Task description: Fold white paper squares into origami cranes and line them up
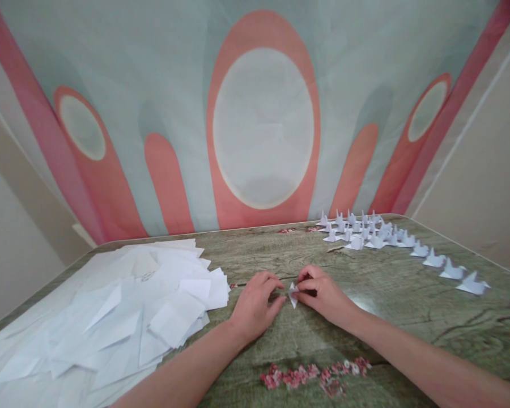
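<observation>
A small folded piece of white paper (293, 295) stands near the middle of the table, pinched at its right side by my right hand (321, 292). My left hand (257, 303) is just left of it, thumb and fingers curved and apart, with a narrow gap between the fingertips and the paper. Nothing shows between the left fingers. The part of the paper behind the right fingertips is hidden.
Many loose white paper sheets (123, 317) are heaped across the table's left side. Several folded paper birds (376, 240) stand in rows at the back right, trailing toward the right edge. The wood-grain table (391, 306) has printed pink flowers (297, 375) at the front. Behind it hangs a patterned backdrop (178, 85).
</observation>
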`<action>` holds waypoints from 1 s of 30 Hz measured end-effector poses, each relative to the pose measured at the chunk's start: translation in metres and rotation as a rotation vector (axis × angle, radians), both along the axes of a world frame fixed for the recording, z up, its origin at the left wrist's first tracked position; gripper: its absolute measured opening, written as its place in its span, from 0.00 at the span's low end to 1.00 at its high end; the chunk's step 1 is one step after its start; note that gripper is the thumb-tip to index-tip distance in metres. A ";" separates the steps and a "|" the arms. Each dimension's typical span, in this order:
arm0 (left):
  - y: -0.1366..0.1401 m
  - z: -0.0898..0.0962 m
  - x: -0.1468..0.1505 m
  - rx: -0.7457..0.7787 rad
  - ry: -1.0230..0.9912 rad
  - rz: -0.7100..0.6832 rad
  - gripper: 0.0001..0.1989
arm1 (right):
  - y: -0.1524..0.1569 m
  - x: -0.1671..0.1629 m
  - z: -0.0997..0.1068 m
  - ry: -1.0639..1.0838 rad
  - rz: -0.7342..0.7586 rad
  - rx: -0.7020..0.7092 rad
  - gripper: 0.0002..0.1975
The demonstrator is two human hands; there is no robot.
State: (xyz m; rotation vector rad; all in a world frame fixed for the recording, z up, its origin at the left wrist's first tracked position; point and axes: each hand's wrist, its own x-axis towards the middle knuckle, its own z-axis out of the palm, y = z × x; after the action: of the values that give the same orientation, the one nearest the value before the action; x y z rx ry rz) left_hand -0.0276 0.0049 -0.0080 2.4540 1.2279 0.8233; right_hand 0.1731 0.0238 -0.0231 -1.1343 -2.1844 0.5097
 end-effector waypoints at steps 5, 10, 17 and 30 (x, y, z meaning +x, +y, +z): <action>-0.002 0.005 0.001 -0.001 0.012 -0.030 0.11 | -0.006 -0.009 0.001 -0.014 0.106 -0.015 0.06; -0.003 0.009 0.002 -0.030 0.082 -0.060 0.08 | -0.007 -0.010 0.002 -0.011 0.111 -0.009 0.05; -0.002 0.005 0.001 -0.031 0.093 -0.076 0.04 | -0.015 -0.011 0.008 0.113 0.116 -0.034 0.05; 0.000 0.002 -0.001 -0.028 0.042 -0.056 0.07 | -0.023 -0.016 0.009 0.214 0.149 -0.032 0.07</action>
State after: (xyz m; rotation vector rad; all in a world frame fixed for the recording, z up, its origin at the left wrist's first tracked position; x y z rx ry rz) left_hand -0.0286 0.0050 -0.0056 2.4833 1.1710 0.7386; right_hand 0.1576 0.0009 -0.0140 -0.8930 -2.0889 0.6992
